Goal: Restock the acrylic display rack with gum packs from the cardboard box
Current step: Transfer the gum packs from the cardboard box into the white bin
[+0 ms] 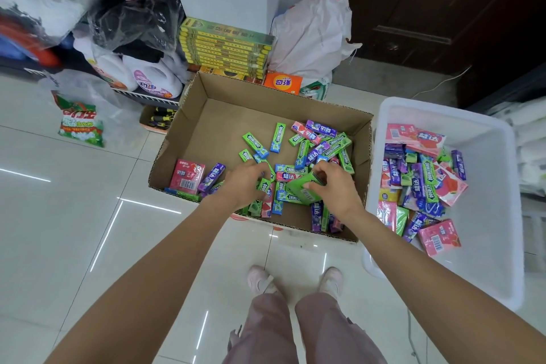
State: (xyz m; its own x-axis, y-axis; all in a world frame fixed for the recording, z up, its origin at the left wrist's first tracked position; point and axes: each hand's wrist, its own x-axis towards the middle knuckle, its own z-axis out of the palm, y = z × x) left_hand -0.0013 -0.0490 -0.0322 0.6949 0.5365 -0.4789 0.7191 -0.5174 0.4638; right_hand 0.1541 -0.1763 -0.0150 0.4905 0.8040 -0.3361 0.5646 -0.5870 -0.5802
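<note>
Floor: shiny white tiles [88,216] under cardboard box [224,115].
Right grip [331,186]: clamped on green gum box [304,189].
Left grip [245,183]: curled into loose gum packs [263,186]; hold unclear.
Risk: green gum box may slip from my fingertips.

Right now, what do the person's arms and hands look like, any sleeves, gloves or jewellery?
Both arms are bare along their visible length: no sleeves in view. The left hand and right hand wear no gloves, and no rings, watch or bracelet show at the wrists. Lower down, light pinkish trousers and pale shoes are visible.

Cardboard box [189,139] left of tub [499,139]
</note>
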